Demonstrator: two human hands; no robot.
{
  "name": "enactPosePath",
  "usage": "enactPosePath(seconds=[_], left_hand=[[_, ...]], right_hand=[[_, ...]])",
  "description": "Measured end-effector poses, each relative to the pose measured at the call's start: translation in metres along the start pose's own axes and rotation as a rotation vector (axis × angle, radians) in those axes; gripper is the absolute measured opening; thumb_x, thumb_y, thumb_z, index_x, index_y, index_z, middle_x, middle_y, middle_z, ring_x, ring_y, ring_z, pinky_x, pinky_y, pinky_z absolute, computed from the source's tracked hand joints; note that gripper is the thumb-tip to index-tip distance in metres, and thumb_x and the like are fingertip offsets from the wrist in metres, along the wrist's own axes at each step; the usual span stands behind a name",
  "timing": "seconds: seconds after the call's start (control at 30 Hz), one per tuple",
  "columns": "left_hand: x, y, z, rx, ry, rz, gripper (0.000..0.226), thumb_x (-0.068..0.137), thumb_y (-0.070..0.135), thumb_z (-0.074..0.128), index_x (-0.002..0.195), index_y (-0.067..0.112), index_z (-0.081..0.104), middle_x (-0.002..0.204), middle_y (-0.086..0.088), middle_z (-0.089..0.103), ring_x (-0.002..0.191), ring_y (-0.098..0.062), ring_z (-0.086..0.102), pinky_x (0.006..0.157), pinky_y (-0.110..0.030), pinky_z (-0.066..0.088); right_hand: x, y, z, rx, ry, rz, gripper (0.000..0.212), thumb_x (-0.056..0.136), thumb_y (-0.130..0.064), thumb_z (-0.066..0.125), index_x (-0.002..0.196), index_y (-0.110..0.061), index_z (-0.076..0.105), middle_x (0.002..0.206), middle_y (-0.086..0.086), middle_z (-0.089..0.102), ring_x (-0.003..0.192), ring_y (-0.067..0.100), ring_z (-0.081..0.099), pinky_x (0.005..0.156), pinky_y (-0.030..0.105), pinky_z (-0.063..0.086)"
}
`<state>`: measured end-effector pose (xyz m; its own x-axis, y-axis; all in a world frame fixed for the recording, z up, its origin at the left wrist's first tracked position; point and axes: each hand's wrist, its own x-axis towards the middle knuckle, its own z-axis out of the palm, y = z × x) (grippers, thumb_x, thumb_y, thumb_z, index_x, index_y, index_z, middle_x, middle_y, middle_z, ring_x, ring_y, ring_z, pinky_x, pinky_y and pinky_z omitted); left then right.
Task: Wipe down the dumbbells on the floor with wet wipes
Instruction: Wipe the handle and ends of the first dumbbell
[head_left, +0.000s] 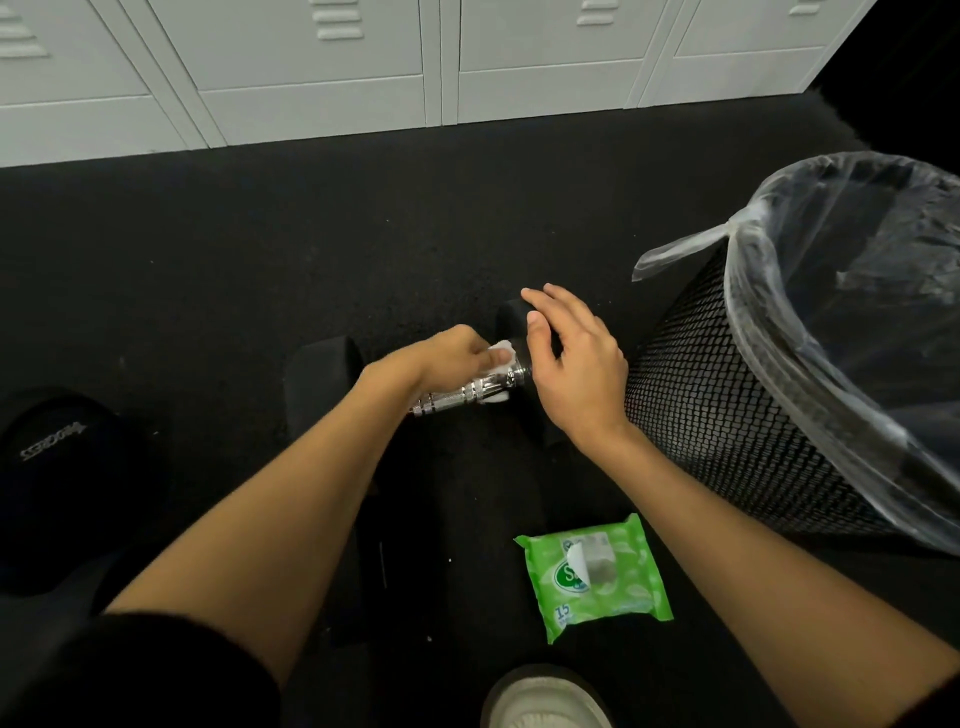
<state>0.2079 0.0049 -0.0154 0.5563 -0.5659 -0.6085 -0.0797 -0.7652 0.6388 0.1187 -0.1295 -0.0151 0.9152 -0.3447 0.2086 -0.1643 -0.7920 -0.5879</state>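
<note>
A dumbbell with black ends and a chrome handle lies on the black floor in the middle of the view. My left hand grips a white wet wipe wrapped round the handle near its right end. My right hand rests with straight fingers on the top of the dumbbell's right black head. The left head is partly hidden behind my left forearm. A green wet wipes pack lies on the floor near me, its flap peeled open.
A black mesh bin lined with a clear plastic bag stands right of the dumbbell. Another black dumbbell head with white lettering lies at the left. White lockers run along the far wall. My white shoe shows at the bottom.
</note>
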Motion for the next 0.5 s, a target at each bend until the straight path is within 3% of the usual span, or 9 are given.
enactPosePath(seconds=[0.07,0.17,0.3,0.33,0.4,0.47,0.5], left_hand=[[0.002,-0.001,-0.002,-0.131,-0.064,-0.070,0.043,0.098,0.045,0.041,0.097,0.009,0.065,0.098,-0.010,0.070,0.086,-0.018,0.064,0.087,-0.034,0.050],[0.008,0.004,0.000,-0.227,-0.114,-0.128,0.038,0.098,0.035,0.044,0.096,0.004,0.066,0.087,-0.017,0.074,0.089,-0.031,0.070,0.087,-0.041,0.053],[-0.005,0.009,0.021,0.017,0.219,-0.024,0.037,0.100,0.040,0.038,0.074,0.021,0.056,0.072,-0.002,0.060,0.069,-0.019,0.058,0.063,-0.034,0.041],[-0.010,0.007,0.028,0.105,0.306,0.046,0.035,0.101,0.040,0.036,0.077,0.022,0.054,0.073,-0.001,0.058,0.070,-0.020,0.058,0.062,-0.033,0.041],[-0.022,-0.002,0.040,0.287,0.431,0.207,0.024,0.100,0.035,0.039,0.103,0.021,0.058,0.090,-0.002,0.064,0.085,-0.023,0.063,0.068,-0.035,0.046],[-0.029,-0.011,0.048,0.405,0.473,0.320,0.039,0.098,0.028,0.046,0.135,0.017,0.047,0.126,-0.003,0.059,0.113,-0.023,0.057,0.091,-0.037,0.045],[-0.030,-0.014,0.050,0.433,0.484,0.356,0.048,0.097,0.023,0.048,0.143,0.015,0.038,0.140,-0.003,0.050,0.126,-0.022,0.049,0.103,-0.035,0.037]], right_hand=[[-0.001,0.000,0.000,-0.006,0.006,-0.004,0.041,0.096,-0.039,0.038,0.129,-0.028,0.059,0.139,-0.006,0.052,0.120,0.017,0.053,0.084,0.026,0.041],[-0.001,0.001,0.000,-0.006,-0.003,0.003,0.041,0.096,-0.039,0.038,0.129,-0.029,0.059,0.139,-0.006,0.052,0.120,0.016,0.053,0.085,0.025,0.040],[-0.001,0.000,-0.001,-0.011,-0.006,-0.003,0.038,0.097,-0.038,0.040,0.129,-0.029,0.058,0.140,-0.006,0.051,0.121,0.017,0.052,0.086,0.026,0.040],[-0.001,0.000,-0.001,-0.013,-0.004,-0.005,0.038,0.097,-0.038,0.040,0.129,-0.029,0.058,0.140,-0.006,0.051,0.121,0.017,0.052,0.086,0.027,0.041],[-0.001,0.000,-0.001,-0.015,-0.001,-0.006,0.039,0.097,-0.038,0.039,0.129,-0.028,0.058,0.140,-0.005,0.052,0.121,0.018,0.053,0.086,0.029,0.043],[-0.001,-0.001,-0.001,-0.023,-0.005,-0.008,0.040,0.097,-0.039,0.038,0.129,-0.028,0.058,0.140,-0.005,0.052,0.122,0.018,0.052,0.087,0.030,0.044],[-0.001,-0.002,-0.001,-0.027,-0.011,-0.005,0.039,0.097,-0.039,0.038,0.129,-0.028,0.057,0.140,-0.005,0.051,0.122,0.018,0.052,0.087,0.030,0.043]])
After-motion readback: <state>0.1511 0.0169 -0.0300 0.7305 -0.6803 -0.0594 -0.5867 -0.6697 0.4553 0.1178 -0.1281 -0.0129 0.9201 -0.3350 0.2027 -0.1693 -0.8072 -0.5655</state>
